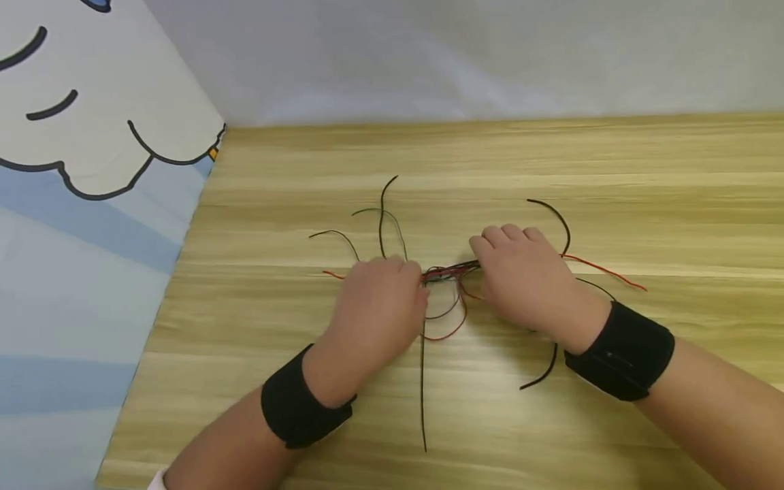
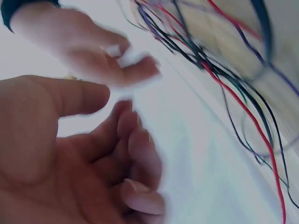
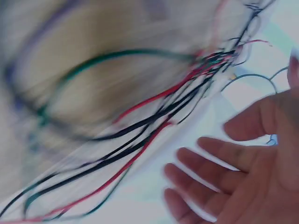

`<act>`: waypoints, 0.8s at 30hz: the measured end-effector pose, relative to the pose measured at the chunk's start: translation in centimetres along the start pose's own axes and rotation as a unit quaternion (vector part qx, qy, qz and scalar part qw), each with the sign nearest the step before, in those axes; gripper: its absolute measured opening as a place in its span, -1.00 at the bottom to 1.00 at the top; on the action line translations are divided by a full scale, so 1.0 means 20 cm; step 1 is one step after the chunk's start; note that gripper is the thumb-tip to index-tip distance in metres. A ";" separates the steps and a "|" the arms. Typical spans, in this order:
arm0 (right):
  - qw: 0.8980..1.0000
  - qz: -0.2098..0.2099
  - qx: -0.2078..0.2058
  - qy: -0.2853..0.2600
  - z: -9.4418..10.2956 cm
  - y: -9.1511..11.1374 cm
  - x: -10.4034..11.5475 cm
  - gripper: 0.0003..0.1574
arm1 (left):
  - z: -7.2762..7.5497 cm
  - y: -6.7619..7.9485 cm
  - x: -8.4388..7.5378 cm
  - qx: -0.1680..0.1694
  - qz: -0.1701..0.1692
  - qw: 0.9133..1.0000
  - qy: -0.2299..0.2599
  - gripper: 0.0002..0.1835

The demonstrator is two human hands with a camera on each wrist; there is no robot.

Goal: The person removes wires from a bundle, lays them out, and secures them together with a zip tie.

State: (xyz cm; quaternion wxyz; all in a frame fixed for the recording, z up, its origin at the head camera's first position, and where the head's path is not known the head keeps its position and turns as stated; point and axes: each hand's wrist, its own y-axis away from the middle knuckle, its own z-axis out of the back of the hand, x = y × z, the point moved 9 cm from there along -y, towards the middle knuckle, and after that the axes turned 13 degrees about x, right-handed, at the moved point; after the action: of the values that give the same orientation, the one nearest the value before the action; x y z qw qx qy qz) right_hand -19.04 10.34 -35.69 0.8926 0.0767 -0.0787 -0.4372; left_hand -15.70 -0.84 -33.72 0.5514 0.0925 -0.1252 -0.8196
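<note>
A bundle of thin wires point(image 1: 450, 272), red, black, green and purple, lies across the table with loose ends fanning out at both sides. Over its left part hovers my left hand point(image 1: 380, 313). My right hand point(image 1: 527, 275) is over the right part. In the left wrist view the left fingers point(image 2: 145, 151) are loosely bent and hold nothing, with the wires point(image 2: 203, 63) apart from them. The right wrist view shows the right fingers point(image 3: 210, 163) spread beside the wires point(image 3: 215, 63), not gripping them. Parts of the bundle are hidden under both hands in the head view.
The wires lie on a wood-grain table point(image 1: 245, 408). A pale wall point(image 1: 490, 61) rises behind the far edge. To the left is a printed cloth point(image 1: 61, 272) with a cartoon drawing. Each wrist wears a black band point(image 1: 621, 350).
</note>
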 end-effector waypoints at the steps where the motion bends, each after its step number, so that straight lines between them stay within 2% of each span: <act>1: 1.000 0.018 -0.012 -0.005 0.02 -0.01 0.02 -0.65 | -0.03 0.01 -0.02 0.022 0.004 1.000 0.003 -0.70; 3: 0.998 0.056 -0.027 -0.019 0.03 -0.04 0.07 -0.72 | -0.10 0.04 -0.06 0.078 0.010 0.997 0.000 -0.58; 6: 0.993 0.107 -0.020 -0.048 0.00 -0.08 0.11 -0.79 | -0.23 0.05 -0.12 0.153 0.015 0.988 -0.006 -0.49; 9: 0.989 0.128 0.003 -0.068 -0.05 -0.12 0.12 -0.79 | -0.30 0.05 -0.15 0.168 0.013 0.986 -0.014 -0.55; 12: 0.988 0.140 0.015 -0.069 -0.10 -0.14 0.12 -0.77 | -0.35 0.03 -0.15 0.179 0.018 0.984 -0.006 -0.63; 16: 0.988 0.146 0.002 -0.050 -0.10 -0.14 0.13 -0.85 | -0.36 0.01 -0.16 0.170 0.011 0.985 0.006 -0.62; 20: 0.988 0.152 -0.010 -0.019 -0.09 -0.13 0.15 -0.91 | -0.28 0.01 -0.20 0.112 -0.014 0.993 0.021 -0.57; 24: 0.986 0.167 -0.008 0.004 -0.08 -0.12 0.18 -0.76 | -0.20 0.02 -0.22 0.069 -0.030 0.996 0.054 -0.59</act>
State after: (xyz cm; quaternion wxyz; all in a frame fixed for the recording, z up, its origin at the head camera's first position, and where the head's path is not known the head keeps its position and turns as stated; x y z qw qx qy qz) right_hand -18.36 6.26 -37.51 0.9539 0.0575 -0.0835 -0.2826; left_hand -12.57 2.72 -37.29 0.5247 0.1779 -0.1487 -0.8191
